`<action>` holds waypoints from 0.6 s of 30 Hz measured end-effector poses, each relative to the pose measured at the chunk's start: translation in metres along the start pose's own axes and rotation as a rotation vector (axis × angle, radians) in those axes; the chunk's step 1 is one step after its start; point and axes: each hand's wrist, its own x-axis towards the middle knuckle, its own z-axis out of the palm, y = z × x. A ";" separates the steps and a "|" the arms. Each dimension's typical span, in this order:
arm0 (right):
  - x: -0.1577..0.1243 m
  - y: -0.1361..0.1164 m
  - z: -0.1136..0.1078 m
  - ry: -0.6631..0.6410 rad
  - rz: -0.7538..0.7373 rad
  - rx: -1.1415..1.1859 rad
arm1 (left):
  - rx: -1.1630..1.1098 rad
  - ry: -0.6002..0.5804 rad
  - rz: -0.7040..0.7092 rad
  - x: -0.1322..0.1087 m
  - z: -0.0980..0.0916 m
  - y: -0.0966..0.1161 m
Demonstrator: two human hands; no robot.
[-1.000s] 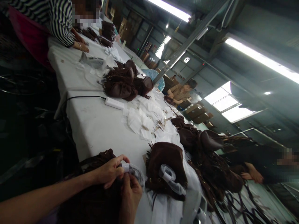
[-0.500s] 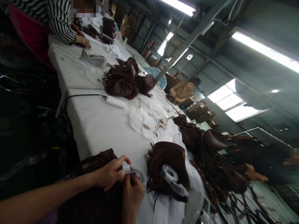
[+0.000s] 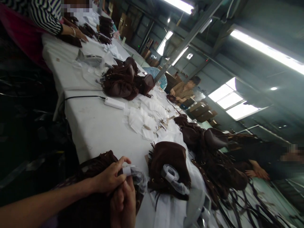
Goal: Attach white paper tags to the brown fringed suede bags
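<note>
Pinching the white paper band (image 3: 126,171) between thumb and forefinger, the left hand (image 3: 109,178) is holding one end of the coil in crinkled clear plastic (image 3: 140,178), above the near edge of the white cloth-covered table (image 3: 92,129). The right hand (image 3: 123,198) is hovering just below, fingers curled inward; whether it is gripping anything, I cannot tell. The step seems to be settling the band around the coil: holding the turns together while smoothing the band flat should keep it snug without crumpling the plastic.

As for containers, the clear plastic is enclosing the coil, whose contents are too blurred to name. To its right, a dark brown fringed bag with brass-coloured eyelets (image 3: 167,155) is lying on the table, a second plastic-wrapped coil with a white band (image 3: 170,173) resting upon it; its inside is not showing. Brown cardboard boxes (image 3: 199,110) are standing beyond, their contents hidden.
</note>
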 end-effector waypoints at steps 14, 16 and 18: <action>-0.001 0.024 -0.013 -0.045 0.045 -0.007 | -0.263 -0.312 -0.042 -0.001 -0.011 0.002; -0.008 0.032 -0.014 -0.012 -0.005 -0.062 | -0.256 -0.318 -0.002 0.000 -0.011 -0.003; -0.019 0.036 -0.018 0.073 -0.070 -0.178 | -0.241 -0.330 0.008 0.001 -0.010 -0.010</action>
